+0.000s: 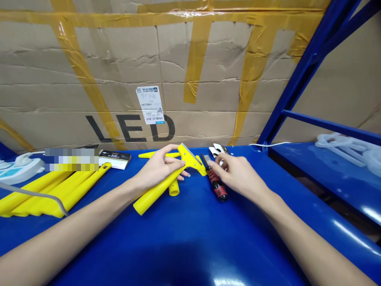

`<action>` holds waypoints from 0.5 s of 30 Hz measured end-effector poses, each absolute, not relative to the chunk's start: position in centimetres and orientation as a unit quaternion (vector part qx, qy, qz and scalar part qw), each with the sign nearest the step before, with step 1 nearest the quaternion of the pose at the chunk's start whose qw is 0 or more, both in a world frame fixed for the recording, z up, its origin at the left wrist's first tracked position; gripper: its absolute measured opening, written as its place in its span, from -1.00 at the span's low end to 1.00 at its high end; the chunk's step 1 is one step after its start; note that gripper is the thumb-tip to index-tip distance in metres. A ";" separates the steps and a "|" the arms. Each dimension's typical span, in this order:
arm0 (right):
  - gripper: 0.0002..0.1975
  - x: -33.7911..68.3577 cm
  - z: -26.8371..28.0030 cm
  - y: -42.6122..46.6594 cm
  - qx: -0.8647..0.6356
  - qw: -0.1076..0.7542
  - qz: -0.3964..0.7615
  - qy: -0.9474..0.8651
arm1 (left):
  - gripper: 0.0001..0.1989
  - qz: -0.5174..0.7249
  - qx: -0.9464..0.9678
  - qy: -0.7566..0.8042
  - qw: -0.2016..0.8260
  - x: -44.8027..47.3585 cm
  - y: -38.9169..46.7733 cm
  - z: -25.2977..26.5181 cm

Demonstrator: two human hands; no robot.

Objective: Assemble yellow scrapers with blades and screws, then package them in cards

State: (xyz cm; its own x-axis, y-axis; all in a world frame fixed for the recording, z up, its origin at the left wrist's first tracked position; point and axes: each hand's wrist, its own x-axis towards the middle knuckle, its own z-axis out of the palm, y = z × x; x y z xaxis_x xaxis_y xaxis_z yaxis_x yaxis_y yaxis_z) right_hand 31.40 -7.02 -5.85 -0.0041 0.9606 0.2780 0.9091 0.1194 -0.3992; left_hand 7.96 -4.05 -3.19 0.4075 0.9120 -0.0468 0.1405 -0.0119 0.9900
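My left hand (159, 167) is wrapped round a yellow scraper (154, 191), its blade end tilted up and to the right. Beneath it, a second yellow tool (174, 188) with a hollow handle end shows in part. My right hand (238, 171) has its fingers curled, thumb and forefinger close together; whatever is between them cannot be made out. Right by that thumb is a red and black utility knife (218, 187), its upper end partly overlapped by the thumb tip. Behind the right fingers lies a small black and white card (217, 149).
Several yellow handles (68, 192) lie at the left, with printed packaging (119, 159) behind them. A white power strip (22, 171) and grey cable (38, 194) are there too. A taped carton (127, 71) backs the blue table (178, 246). Blue rack bars (297, 87) and clear tubing (342, 149) are at right.
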 end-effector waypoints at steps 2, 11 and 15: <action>-0.70 32.5 -5.9 -6.4 -0.681 0.288 -0.003 -0.673 | -0.41 0.342 0.621 0.424 0.564 8.0 -4.2 -3.0; -0.44 34.6 -7.9 -5.0 -0.669 0.172 -0.003 -0.723 | -0.39 0.320 0.623 0.435 0.566 8.6 -4.8 -3.2; -0.40 34.6 -7.8 -4.9 -0.677 0.145 0.000 -0.722 | -0.38 0.333 0.618 0.428 0.569 9.1 -4.8 -3.4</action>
